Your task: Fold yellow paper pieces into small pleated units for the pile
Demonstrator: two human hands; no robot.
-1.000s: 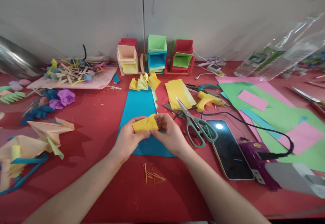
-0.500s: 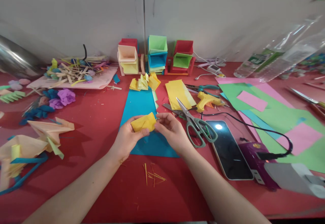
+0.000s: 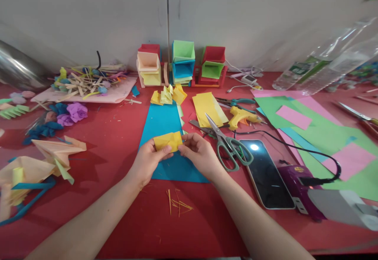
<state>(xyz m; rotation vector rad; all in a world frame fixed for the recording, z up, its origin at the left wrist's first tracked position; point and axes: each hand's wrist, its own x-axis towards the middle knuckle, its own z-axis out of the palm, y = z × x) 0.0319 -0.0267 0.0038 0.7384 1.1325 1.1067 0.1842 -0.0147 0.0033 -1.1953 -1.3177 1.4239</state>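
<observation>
A folded piece of yellow paper [image 3: 168,141] is held up between my two hands, above a blue sheet of paper [image 3: 161,120] lying on the red table. My left hand [image 3: 152,152] grips its left side, thumb across the front. At its right edge my right hand [image 3: 196,152] pinches with thumb and fingertips. Beyond the hands, several folded yellow paper pieces [image 3: 168,94] rest at the far end of the blue sheet. A stack of yellow paper [image 3: 206,108] lies to their right. Open scissors [image 3: 233,148] with green handles lie just right of my right hand.
A phone [image 3: 270,177] and a purple power strip [image 3: 301,177] lie on the right, near a yellow glue gun [image 3: 242,116]. Coloured paper boxes [image 3: 183,69] stand against the wall. Yellow paper strips [image 3: 178,203] lie in front. Plastic bottles [image 3: 321,63] lean at the back right.
The yellow paper has turned slightly, so its front face lies flatter and more level toward me. Both hands keep hold of it in nearly the same place.
</observation>
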